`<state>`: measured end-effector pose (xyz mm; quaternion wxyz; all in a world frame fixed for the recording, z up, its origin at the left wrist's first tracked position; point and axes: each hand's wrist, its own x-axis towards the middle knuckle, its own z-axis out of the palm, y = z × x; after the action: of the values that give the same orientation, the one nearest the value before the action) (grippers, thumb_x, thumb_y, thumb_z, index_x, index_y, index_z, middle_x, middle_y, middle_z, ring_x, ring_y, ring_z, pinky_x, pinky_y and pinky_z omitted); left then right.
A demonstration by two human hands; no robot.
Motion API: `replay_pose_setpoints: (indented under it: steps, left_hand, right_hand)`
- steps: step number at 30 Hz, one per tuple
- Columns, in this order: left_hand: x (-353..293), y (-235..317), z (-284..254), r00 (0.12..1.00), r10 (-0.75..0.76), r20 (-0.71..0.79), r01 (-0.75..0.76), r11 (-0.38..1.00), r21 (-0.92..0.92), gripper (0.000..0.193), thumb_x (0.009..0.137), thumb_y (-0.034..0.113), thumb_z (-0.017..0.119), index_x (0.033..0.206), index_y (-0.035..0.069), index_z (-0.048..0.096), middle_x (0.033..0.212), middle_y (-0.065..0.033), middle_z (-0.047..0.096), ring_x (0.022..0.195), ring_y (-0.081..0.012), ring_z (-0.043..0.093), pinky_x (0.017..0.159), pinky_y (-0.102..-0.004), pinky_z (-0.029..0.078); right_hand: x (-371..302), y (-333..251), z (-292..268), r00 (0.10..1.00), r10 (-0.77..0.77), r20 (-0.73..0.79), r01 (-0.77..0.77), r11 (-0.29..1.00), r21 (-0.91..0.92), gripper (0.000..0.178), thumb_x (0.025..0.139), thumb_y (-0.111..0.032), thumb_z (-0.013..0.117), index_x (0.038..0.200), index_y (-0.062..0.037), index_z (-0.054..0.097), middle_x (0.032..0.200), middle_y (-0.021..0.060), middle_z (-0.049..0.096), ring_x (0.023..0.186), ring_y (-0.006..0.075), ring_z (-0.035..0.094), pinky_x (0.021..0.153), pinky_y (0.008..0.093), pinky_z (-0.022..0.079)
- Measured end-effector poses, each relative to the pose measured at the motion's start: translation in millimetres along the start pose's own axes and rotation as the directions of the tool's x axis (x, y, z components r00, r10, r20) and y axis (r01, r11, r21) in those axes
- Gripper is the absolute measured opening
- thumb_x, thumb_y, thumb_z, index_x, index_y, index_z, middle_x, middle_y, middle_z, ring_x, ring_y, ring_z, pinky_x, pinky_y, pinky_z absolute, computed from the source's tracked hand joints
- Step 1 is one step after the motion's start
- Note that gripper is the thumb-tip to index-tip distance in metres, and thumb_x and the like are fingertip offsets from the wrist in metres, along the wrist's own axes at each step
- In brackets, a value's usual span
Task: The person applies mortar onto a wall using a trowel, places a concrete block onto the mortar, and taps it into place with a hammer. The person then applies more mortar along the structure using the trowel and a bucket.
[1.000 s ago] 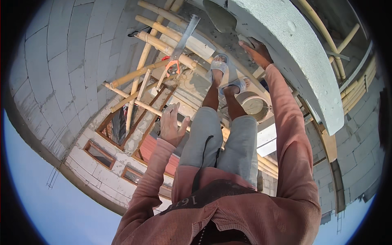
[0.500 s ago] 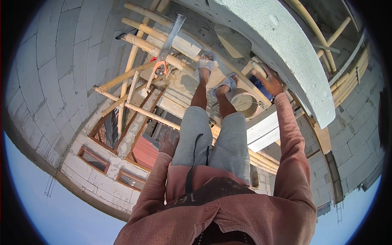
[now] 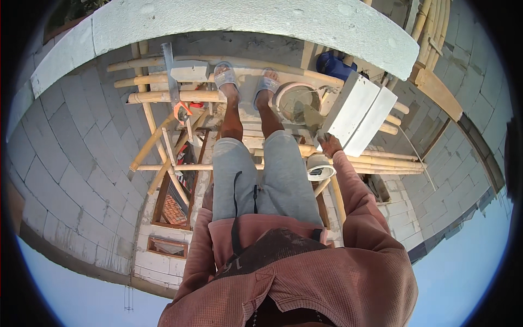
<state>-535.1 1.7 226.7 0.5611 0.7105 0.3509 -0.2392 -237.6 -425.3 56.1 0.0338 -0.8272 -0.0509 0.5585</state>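
My right hand point(image 3: 329, 145) is closed beside two pale blocks point(image 3: 354, 111) standing together on the bamboo. From its fingers a grey-brown trowel point(image 3: 312, 117) points toward a round bucket point(image 3: 297, 102) with grey wet mix in it. The trowel's handle is mostly hidden by the hand. My left hand point(image 3: 208, 197) hangs by my left thigh, largely hidden behind the shorts and sleeve, so its fingers do not show. Across the top, a long pale block wall point(image 3: 245, 19) curves in front of my feet.
A handsaw point(image 3: 173, 82) with an orange handle leans over the bamboo poles point(image 3: 163, 97) at left. Near it lies a small pale block point(image 3: 189, 71). A blue object point(image 3: 335, 66) is behind the bucket. Below my right hand sits a white rounded container point(image 3: 320, 168). Gaps open between the poles.
My view has swung round, so the wall now spans the top. My right hand has come from beside the wall toward my body, next to the paired blocks, and its spread fingers have closed.
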Motion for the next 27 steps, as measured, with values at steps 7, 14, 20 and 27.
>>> replay_pose_setpoints:
  steps: [7,14,20,27]
  left_hand:
    - [21.5,45.3,-18.4,0.971,-0.229,0.066,0.238,0.945,-0.224,0.036,0.104,0.026,0.045,0.123,-0.004,0.054,0.120,-0.0196,0.061,0.113,-0.0325,0.060,0.098,-0.0382,0.048]
    - [31.3,36.3,-56.4,0.961,-0.266,-0.076,0.260,0.962,-0.078,0.040,0.107,0.032,0.038,0.113,-0.002,0.059,0.101,-0.0144,0.064,0.099,-0.0244,0.063,0.088,-0.0325,0.049]
    - [35.7,34.2,-52.1,0.979,-0.131,-0.154,0.183,0.897,0.402,0.038,0.107,0.028,0.038,0.105,-0.003,0.059,0.095,-0.0164,0.063,0.086,-0.0253,0.064,0.076,-0.0342,0.050]
    - [34.4,39.9,-54.3,0.935,-0.350,-0.063,0.329,0.917,-0.226,0.035,0.105,0.031,0.050,0.109,-0.001,0.062,0.107,-0.0040,0.065,0.094,-0.0128,0.061,0.084,-0.0306,0.052]
  right_hand:
    - [50.0,34.1,99.6,0.989,0.150,0.017,-0.142,0.963,-0.229,0.051,0.093,-0.047,0.054,0.126,-0.0080,0.056,0.115,0.0163,0.067,0.112,0.0372,0.061,0.095,0.0474,0.047]
    - [-30.6,-43.4,44.1,0.949,0.310,-0.053,-0.262,0.874,0.409,0.045,0.092,-0.049,0.058,0.094,-0.0061,0.072,0.093,0.0214,0.070,0.094,0.0374,0.067,0.086,0.0444,0.051]
    - [-84.6,-98.1,2.1,0.979,0.141,0.149,-0.203,0.781,0.591,0.061,0.089,-0.055,0.060,0.116,-0.0006,0.066,0.112,0.0233,0.067,0.110,0.0350,0.063,0.096,0.0408,0.048]
    - [-125.1,-192.6,-42.0,0.917,-0.021,0.398,-0.161,0.894,0.418,0.102,0.089,-0.074,0.043,0.156,-0.0016,0.016,0.155,0.0322,0.025,0.143,0.0423,0.032,0.117,0.0431,0.029]
